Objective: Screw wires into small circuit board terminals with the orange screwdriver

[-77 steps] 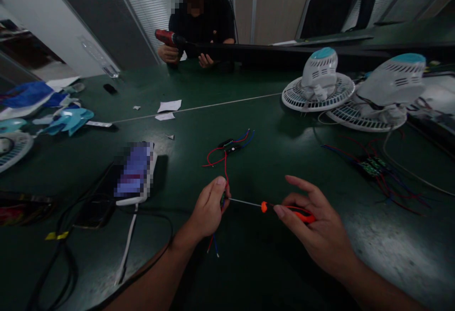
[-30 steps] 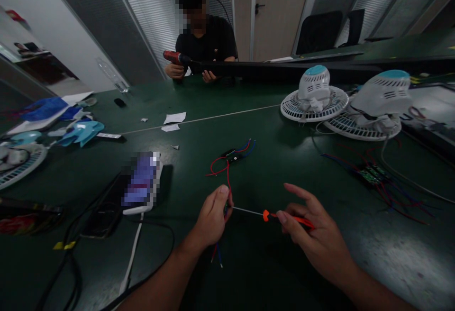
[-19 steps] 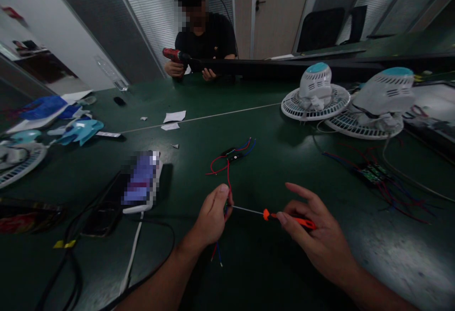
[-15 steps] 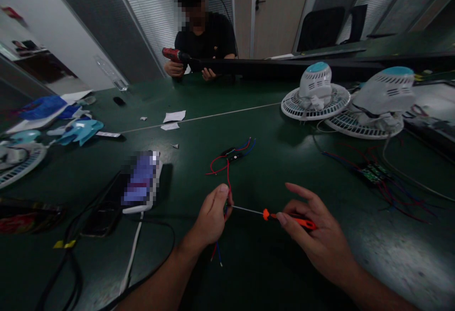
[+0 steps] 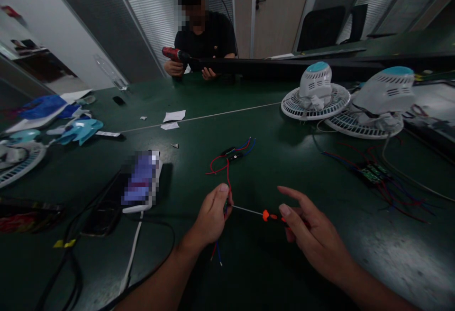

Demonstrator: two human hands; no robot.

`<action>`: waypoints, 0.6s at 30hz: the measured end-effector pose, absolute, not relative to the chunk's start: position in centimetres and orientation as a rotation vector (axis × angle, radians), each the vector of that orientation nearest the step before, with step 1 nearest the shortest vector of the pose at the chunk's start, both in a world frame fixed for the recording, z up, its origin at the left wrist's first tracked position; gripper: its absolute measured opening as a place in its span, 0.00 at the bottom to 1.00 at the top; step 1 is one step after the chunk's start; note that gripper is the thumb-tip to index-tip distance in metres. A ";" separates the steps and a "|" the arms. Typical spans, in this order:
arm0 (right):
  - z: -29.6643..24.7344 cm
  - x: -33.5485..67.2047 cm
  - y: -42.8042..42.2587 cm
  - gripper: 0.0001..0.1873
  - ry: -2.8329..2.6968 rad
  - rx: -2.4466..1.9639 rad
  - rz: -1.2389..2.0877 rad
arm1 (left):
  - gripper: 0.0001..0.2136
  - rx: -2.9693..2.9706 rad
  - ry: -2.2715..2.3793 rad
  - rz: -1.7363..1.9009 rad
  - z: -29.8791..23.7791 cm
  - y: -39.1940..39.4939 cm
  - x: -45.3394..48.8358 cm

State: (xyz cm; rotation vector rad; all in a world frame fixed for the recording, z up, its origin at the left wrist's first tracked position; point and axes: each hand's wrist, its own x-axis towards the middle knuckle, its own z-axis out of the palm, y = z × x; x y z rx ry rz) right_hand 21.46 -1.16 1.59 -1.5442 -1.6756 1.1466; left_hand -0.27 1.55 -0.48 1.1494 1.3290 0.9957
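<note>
My left hand [image 5: 212, 214] is closed around a small circuit board [image 5: 225, 208], mostly hidden by the fingers. Red and blue wires [image 5: 217, 251] hang out below it, and a red wire rises above the thumb. My right hand [image 5: 307, 225] is closed on the orange-and-black handle of a screwdriver [image 5: 270, 215], index finger stretched out. The thin shaft reaches left to the board in my left hand; its tip is hidden. Just beyond my left hand, small dark modules [image 5: 232, 155] with red and blue wires lie on the green table [image 5: 263, 173].
White fan parts [image 5: 316, 100] stand at the back right, with circuit boards and wires [image 5: 375, 172] before them. A phone on a white stand [image 5: 142, 180], dark cables and blue fan blades [image 5: 80, 132] lie left. Across the table a person holds a red power drill [image 5: 172, 55].
My right hand has turned around the screwdriver handle, its thumb rolling upward and its fingers now covering more of the handle. My left hand and the board have stayed in place.
</note>
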 end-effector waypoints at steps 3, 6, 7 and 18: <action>1.5 21.5 -1.2 0.25 -1.686 -1.492 1.122 | 0.21 1.136 1.327 0.998 -0.4 1.6 -0.2; 1.3 21.6 -1.3 0.26 -1.674 -1.463 1.117 | 0.21 1.145 1.315 0.990 -0.3 1.6 -0.1; 1.3 21.6 -1.3 0.26 -1.672 -1.460 1.119 | 0.21 1.153 1.317 0.992 -0.2 1.6 -0.1; 1.1 21.4 -1.2 0.26 -1.666 -1.442 1.076 | 0.22 1.130 1.323 1.001 -0.2 1.5 -0.1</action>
